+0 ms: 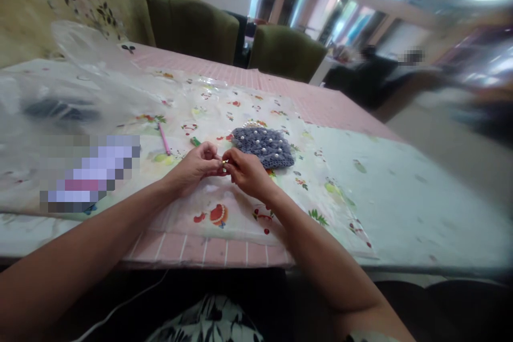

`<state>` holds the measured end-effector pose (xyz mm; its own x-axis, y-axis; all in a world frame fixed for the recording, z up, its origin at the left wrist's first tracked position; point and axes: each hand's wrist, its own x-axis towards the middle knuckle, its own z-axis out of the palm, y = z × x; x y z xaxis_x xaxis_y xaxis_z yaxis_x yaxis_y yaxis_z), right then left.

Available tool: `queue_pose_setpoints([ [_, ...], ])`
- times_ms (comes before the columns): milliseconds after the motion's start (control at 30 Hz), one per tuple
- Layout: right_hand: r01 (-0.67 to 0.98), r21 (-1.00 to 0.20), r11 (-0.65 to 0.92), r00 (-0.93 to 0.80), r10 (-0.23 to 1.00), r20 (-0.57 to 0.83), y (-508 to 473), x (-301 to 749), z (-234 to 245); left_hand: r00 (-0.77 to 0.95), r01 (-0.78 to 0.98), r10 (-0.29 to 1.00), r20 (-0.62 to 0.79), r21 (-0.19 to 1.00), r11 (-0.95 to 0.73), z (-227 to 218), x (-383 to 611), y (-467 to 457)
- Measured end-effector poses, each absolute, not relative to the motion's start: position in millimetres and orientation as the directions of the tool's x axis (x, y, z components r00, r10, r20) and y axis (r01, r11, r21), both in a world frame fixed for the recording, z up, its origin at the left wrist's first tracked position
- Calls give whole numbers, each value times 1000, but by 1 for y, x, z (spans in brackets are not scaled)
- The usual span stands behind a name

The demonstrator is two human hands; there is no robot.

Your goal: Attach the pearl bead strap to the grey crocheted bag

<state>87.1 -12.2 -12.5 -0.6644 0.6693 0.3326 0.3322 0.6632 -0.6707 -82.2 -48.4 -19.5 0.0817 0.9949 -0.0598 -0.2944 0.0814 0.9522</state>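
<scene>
The gray knitted piece [266, 144] with white beads lies on the flowery sheet [236, 230]. To the left of the gray knitted piece, and a bit nearer the person, the left hand [194, 166] and the right hand [249, 172] meet. Both pinch a tiny gold thing [224, 165] with their fingertips. I can't tell if the right hand touches the gray knitted piece. A pink stick [164, 139] lies farther left of it.

A small, shiny gold-coloured piece [224, 166], largely hidden, is pinched between the left hand [199, 166] and right hand [247, 172]. A grey knitted piece [266, 145], dotted with white beads, lies just beyond the right hand.
</scene>
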Motion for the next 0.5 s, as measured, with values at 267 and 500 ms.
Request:
queue_pose_setpoints([
  [267,285,-708,646,-668,664,336,-11,87,-14,120,-313,989,-83,943,117,-22,-86,-45],
  [500,336,-602,725,-670,633,388,-12,85,-16,103,-328,993,-65,940,96,-20,-80,-49],
])
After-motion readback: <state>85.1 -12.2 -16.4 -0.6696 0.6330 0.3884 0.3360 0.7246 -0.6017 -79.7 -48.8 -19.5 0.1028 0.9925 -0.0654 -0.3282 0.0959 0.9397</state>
